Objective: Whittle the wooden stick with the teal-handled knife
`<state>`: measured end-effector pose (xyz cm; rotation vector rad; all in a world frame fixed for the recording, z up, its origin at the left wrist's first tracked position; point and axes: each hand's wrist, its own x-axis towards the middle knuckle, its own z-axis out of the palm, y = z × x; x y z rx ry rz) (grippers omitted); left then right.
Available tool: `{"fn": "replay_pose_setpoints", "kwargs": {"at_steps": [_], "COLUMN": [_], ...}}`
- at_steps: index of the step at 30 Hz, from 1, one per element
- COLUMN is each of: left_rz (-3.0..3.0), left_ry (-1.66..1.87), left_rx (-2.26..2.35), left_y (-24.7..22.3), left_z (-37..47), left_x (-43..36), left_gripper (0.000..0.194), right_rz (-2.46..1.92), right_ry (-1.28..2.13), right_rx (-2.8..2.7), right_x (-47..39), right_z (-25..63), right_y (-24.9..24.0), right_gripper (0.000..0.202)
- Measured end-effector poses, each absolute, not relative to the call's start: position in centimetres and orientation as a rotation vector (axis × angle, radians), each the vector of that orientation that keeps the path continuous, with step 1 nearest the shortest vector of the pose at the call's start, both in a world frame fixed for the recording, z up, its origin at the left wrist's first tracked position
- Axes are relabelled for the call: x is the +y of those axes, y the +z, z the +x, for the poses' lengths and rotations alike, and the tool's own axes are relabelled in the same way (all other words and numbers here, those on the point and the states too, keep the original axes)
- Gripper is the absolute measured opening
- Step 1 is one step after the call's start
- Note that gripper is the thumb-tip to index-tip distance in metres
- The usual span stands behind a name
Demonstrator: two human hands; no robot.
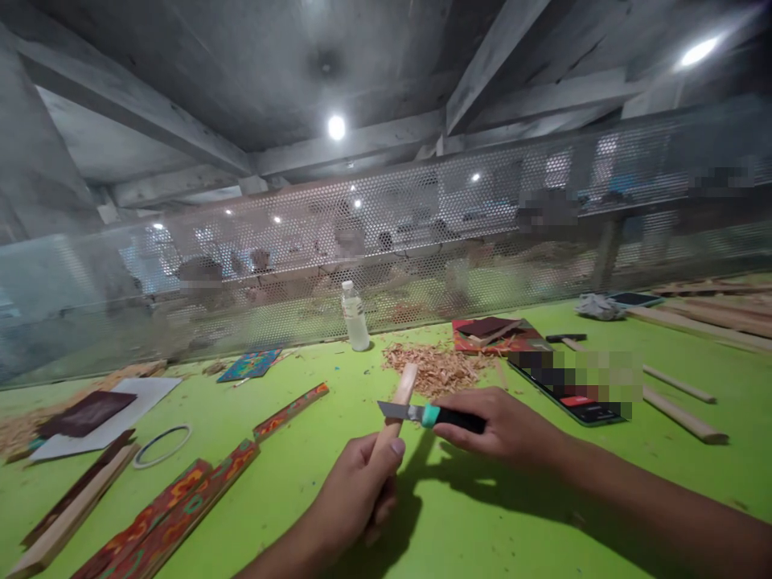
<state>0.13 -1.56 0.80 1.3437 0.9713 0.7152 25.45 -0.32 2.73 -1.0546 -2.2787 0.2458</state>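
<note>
**Whittling a stick: blade laid against the wood**

The left hand (362, 490) is closed around the lower part of a pale wooden stick (403, 390), which points up and away over the near middle of the green surface (289, 474). The right hand (503, 426) is closed on the black handle of a knife (431, 414); the blade lies across the stick, tip pointing left, just above the left thumb. A good cut here calls for a shallow blade angle, a stroke that runs toward the far end of the stick and away from the gripping fingers, and a firm left-hand hold with the thumb kept below the edge. Light, repeated passes are likely to give a smoother face than one deep bite. Farther off lie a heap of shavings (437, 366), a bottle (355, 316) and, to the right, a phone (570, 390). Painted strips (181, 507) lie near left.
</note>
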Motion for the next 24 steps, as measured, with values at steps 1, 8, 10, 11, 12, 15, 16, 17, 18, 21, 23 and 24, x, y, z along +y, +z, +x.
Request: {"fn": "replay_pose_setpoints", "kwargs": {"at_steps": [1, 8, 10, 11, 12, 15, 16, 17, 18, 21, 23, 24], "left_rz": [1.327, 1.230, 1.205, 1.193, 1.183, 1.156, 1.150, 1.145, 1.142, 1.134, 1.121, 1.113], "left_ry": [0.713, 0.707, 0.712, 0.713, 0.711, 0.696, 0.693, 0.692, 0.691, 0.692, 0.694, 0.695], "left_rx": [0.972, 0.972, 0.956, 0.948, 0.940, 0.916, 0.908, 0.901, 0.893, 0.874, 0.864, 0.861], "left_y": [0.8, 1.2, 1.1, 1.1, 1.1, 1.0, 1.0, 1.0, 1.1, 1.1, 1.2, 1.2], "left_z": [0.1, 0.3, 0.3, 0.2, 0.2, 0.1, 0.0, 0.0, 0.0, -0.1, -0.1, -0.1], "left_x": [-1.6, -1.8, -1.8, -1.7, -1.7, -1.5, -1.4, -1.4, -1.4, -1.4, -1.3, -1.3], "left_gripper": [0.056, 0.049, 0.048, 0.047, 0.047, 0.047, 0.048, 0.048, 0.049, 0.049, 0.049, 0.049], "right_rz": [-1.053, -1.122, -1.136, -1.145, -1.153, -1.179, -1.198, -1.226, -1.257, -1.322, -1.329, -1.320], "right_ry": [0.235, 0.126, 0.113, 0.111, 0.108, 0.112, 0.115, 0.118, 0.115, 0.071, 0.066, 0.070], "right_rx": [-2.277, -2.172, -2.156, -2.148, -2.143, -2.128, -2.101, -2.059, -2.000, -1.841, -1.815, -1.826], "right_x": [-0.2, 0.6, 0.6, 0.5, 0.5, 0.8, 1.0, 1.3, 1.6, 2.5, 2.6, 2.5], "right_z": [25.5, 26.6, 26.5, 26.4, 26.3, 26.4, 26.7, 27.2, 27.7, 29.3, 29.6, 29.5], "right_y": [2.8, 3.0, 2.9, 2.8, 2.6, 2.4, 2.4, 2.4, 2.4, 2.7, 2.8, 2.8], "right_gripper": [0.031, 0.031, 0.031, 0.031, 0.031, 0.033, 0.034, 0.036, 0.038, 0.044, 0.046, 0.045]}}
